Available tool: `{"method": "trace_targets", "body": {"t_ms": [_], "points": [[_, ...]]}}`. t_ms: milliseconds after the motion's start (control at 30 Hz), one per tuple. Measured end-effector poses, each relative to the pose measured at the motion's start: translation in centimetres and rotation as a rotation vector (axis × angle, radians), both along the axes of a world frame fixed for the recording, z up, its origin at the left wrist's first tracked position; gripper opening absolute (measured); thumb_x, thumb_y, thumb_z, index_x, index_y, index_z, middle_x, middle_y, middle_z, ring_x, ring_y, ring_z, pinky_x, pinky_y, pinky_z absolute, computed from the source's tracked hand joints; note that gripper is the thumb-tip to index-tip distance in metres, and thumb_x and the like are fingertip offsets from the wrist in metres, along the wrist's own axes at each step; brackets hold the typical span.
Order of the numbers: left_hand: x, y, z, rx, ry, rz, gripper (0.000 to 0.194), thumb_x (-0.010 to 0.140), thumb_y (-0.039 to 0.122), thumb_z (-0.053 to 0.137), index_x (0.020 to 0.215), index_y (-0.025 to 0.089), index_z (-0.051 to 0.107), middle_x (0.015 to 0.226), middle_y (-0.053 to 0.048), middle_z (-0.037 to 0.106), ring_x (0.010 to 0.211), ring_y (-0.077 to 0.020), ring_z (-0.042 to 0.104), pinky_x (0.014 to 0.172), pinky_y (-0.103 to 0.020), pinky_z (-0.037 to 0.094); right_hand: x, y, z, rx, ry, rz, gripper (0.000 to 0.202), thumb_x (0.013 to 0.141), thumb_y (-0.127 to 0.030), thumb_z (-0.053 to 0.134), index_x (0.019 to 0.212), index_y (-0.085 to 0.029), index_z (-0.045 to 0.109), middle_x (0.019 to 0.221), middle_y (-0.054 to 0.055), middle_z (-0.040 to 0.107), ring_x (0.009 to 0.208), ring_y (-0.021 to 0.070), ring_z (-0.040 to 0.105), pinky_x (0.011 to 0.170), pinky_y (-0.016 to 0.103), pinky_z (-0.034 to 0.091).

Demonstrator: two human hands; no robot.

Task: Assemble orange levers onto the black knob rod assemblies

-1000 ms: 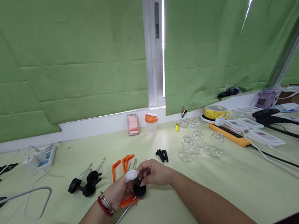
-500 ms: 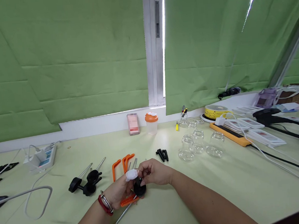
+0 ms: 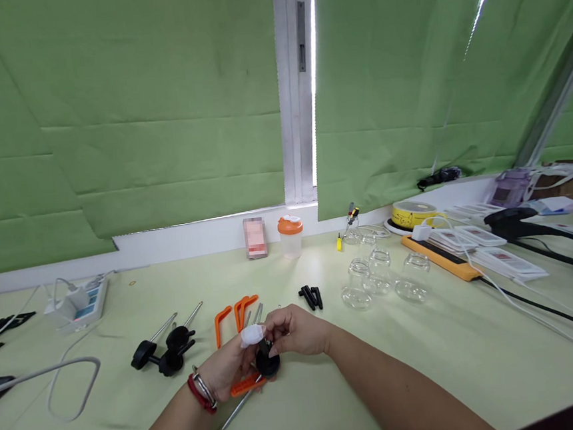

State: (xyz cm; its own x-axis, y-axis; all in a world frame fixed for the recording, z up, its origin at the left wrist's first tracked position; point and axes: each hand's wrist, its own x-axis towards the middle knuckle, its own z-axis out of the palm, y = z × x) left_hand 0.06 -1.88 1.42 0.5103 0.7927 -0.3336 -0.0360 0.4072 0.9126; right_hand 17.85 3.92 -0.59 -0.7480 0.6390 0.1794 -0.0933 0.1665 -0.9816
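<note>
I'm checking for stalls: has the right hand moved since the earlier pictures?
No, the right hand shows no visible shift in any direction against the orange-lidded cup.

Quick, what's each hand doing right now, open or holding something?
Left hand: closed, holding a black cap with a metal rod.
Right hand: closed at the black cap's upper part; exact grip hidden.

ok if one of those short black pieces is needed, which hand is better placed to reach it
Probably the right hand: the short black pieces lie just beyond it. The left hand is farther off, though both are busy at the round black part.
</note>
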Motion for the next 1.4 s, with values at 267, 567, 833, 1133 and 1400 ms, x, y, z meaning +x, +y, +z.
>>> {"method": "trace_targets", "body": {"t_ms": [267,567,833,1133,1400], "points": [[0.13,-0.11,0.30,0.010,-0.008,-0.020,0.037,0.083,0.053,0.043,0.095,0.020,0.056,0.080,-0.007,0.062,0.071,-0.0250,0.060,0.056,-0.031,0.037,0.01,0.12,-0.17,0.038,0.020,0.016,0.029,0.055,-0.030,0.082,0.075,-0.015,0.065,0.075,-0.002,0.056,0.060,0.0072,0.048,0.059,0.022,0.041],[0.13,-0.06,0.24,-0.007,-0.005,-0.015,0.036,0.080,0.054,0.045,0.087,0.021,0.056,0.078,-0.007,0.060,0.071,-0.0258,0.059,0.063,-0.038,0.040,0.06,0.07,0.01,0.014,0.013,0.019,0.029,0.056,-0.028,0.082,0.074,-0.014,0.064,0.073,-0.002,0.055,0.060,0.0072,0.048,0.059,0.022,0.041],[0.17,-0.01,0.48,-0.018,0.031,-0.007,0.036,0.077,0.055,0.048,0.085,0.020,0.055,0.077,-0.006,0.061,0.070,-0.0245,0.060,0.059,-0.034,0.039,0.04,0.01,-0.01,-0.049,0.015,0.012,0.030,0.054,-0.024,0.082,0.074,-0.013,0.063,0.069,-0.003,0.057,0.060,0.0073,0.048,0.059,0.022,0.041],[0.29,-0.13,0.87,-0.033,0.010,0.001,0.033,0.076,0.051,0.049,0.086,0.020,0.053,0.078,-0.008,0.063,0.069,-0.0252,0.060,0.055,-0.032,0.037,-0.06,0.00,0.16,-0.032,0.005,0.009,0.030,0.054,-0.023,0.081,0.076,-0.013,0.064,0.069,-0.003,0.057,0.058,0.0071,0.047,0.058,0.022,0.040],[0.32,-0.12,0.87,-0.011,0.004,-0.025,0.034,0.077,0.052,0.048,0.083,0.020,0.054,0.079,-0.009,0.064,0.070,-0.0252,0.059,0.056,-0.032,0.035,-0.09,0.07,-0.18,-0.081,0.004,0.016,0.033,0.053,-0.024,0.083,0.075,-0.013,0.061,0.065,-0.005,0.056,0.057,0.0064,0.046,0.057,0.021,0.039]]}}
